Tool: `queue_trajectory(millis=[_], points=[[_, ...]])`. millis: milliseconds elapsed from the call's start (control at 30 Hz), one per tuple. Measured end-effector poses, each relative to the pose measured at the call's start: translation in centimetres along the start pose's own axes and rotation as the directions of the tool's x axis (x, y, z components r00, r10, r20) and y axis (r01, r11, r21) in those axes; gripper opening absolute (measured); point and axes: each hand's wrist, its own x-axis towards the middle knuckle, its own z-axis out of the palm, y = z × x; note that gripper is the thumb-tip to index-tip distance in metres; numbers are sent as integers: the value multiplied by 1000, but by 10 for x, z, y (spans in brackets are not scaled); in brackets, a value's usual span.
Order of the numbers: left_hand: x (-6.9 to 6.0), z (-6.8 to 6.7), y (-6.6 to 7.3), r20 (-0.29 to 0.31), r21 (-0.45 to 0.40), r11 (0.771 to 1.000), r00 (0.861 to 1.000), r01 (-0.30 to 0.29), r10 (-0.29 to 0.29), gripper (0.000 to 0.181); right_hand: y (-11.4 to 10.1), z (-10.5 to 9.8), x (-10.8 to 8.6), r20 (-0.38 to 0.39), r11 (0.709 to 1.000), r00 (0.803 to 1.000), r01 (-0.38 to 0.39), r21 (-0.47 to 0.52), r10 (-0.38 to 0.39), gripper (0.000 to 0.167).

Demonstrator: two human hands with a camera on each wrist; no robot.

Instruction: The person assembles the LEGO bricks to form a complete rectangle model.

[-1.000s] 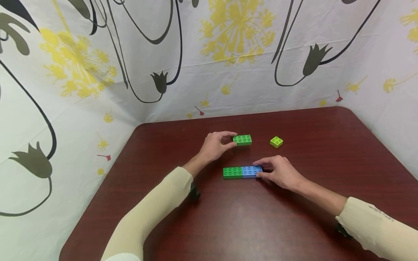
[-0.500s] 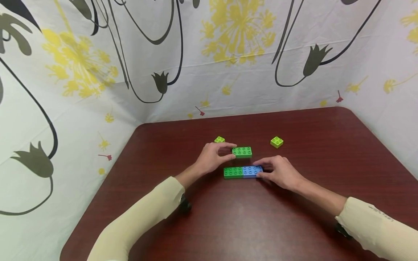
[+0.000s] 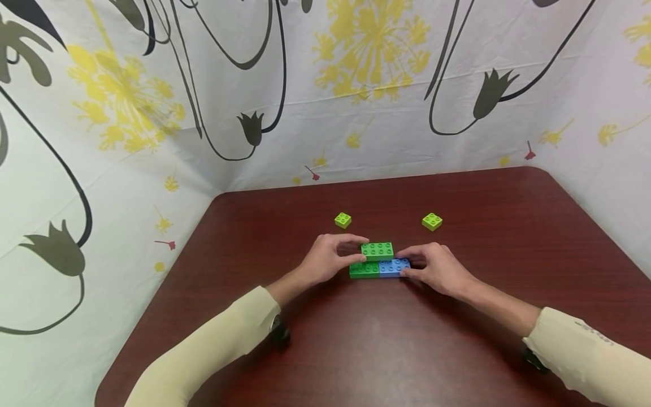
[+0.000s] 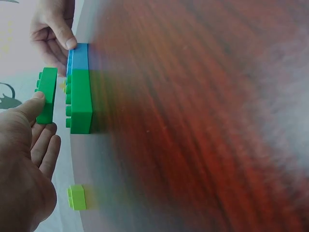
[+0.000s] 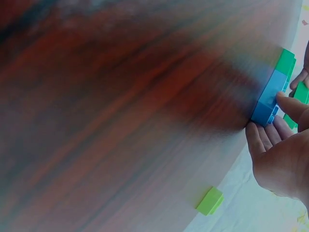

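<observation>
The left hand (image 3: 325, 259) pinches a bright green brick (image 3: 377, 251) by its left end. In the left wrist view a gap shows between that green brick (image 4: 47, 95) and the darker green brick (image 4: 81, 101), so it hangs above the row. The darker green brick (image 3: 364, 270) and a blue brick (image 3: 390, 268) lie end to end on the table. Thumb and fingers of the right hand (image 3: 441, 269) grip the right end of the blue brick, which the right wrist view also shows, with the thumb on the blue brick (image 5: 269, 99).
Two small lime bricks lie farther back on the dark red table (image 3: 396, 350), one at the left (image 3: 343, 220) and one at the right (image 3: 432, 221). A patterned cloth (image 3: 315, 73) hangs behind the table and along its sides.
The left hand has brought the bright green brick toward the person, from behind the row to over it. The left lime brick has come into full view. The right hand has stayed in place.
</observation>
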Motion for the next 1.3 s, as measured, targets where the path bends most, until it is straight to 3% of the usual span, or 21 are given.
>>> queue_trajectory(millis=[467,1300], points=[[-11,9,-1,17,-2,1000,1000,14,-14,39,0,0,-1,0,1000,1000,4,-2,-4,39],[-15,13,-2,10,31,999,1000,16,-16,36,-1,0,-1,-2,1000,1000,-6,0,6,39]])
